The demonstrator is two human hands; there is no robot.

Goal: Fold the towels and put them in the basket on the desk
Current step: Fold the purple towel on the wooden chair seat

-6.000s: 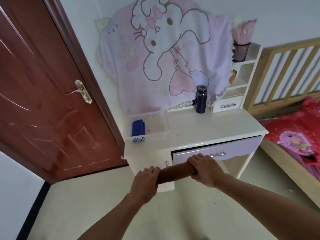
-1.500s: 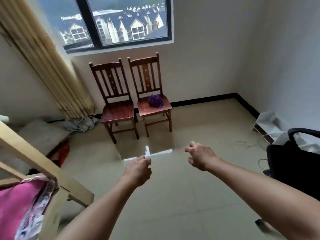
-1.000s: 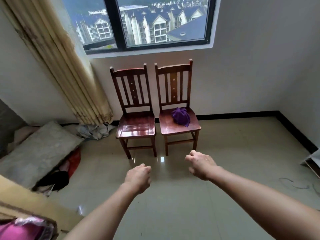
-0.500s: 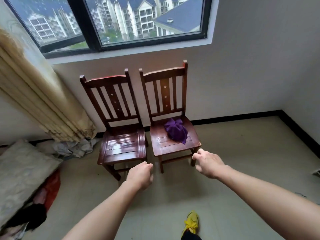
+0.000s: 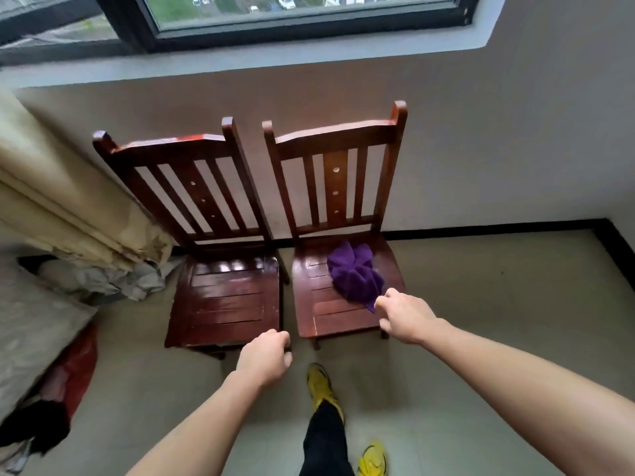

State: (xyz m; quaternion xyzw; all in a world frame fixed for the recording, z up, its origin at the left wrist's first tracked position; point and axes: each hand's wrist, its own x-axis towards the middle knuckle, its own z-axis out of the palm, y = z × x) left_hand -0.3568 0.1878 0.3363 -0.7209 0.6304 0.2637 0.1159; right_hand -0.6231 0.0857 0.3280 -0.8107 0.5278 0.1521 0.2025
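A crumpled purple towel (image 5: 355,274) lies on the seat of the right wooden chair (image 5: 323,314). My right hand (image 5: 402,317) reaches over the seat's front right part, its curled fingers at the towel's near corner. Whether they pinch the cloth I cannot tell. My left hand (image 5: 264,360) hangs loosely curled in front of the gap between the two chairs and holds nothing. The desk and the basket are out of view.
The left wooden chair (image 5: 225,300) stands beside the right one, both with their backs to the wall under a window. A curtain (image 5: 51,201), crumpled cloth (image 5: 113,280) and a grey cushion (image 5: 31,331) fill the left side. My yellow shoes (image 5: 321,386) stand on the tiled floor.
I turned from the desk, where both hands held a brown towel, and walked up to the chairs. In the last half second my right hand moved forward to the purple towel's corner.
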